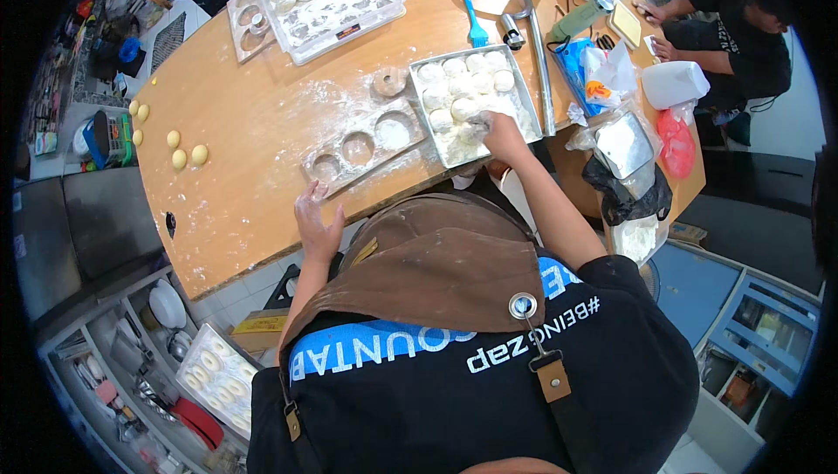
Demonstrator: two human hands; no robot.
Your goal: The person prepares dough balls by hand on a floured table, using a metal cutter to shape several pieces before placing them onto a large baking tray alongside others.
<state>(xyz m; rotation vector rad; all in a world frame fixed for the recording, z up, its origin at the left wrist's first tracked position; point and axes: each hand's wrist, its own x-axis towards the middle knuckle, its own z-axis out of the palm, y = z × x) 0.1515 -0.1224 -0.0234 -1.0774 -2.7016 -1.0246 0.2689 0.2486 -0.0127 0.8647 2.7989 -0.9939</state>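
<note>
White-floured dough balls [458, 83] filled most of the metal tray [525, 106] right of the frame's centre, its lower end apparently unfilled, where the right hand [503, 136] worked, finger closure unclear, while the left hand [318, 226] spread its fingers beside a wooden mould [377, 158].

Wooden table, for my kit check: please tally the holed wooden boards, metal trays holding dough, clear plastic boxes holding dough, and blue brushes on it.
Holed wooden boards: 2
Metal tray with dough: 1
Clear plastic box with dough: 1
Blue brush: 1
Total: 5
</note>
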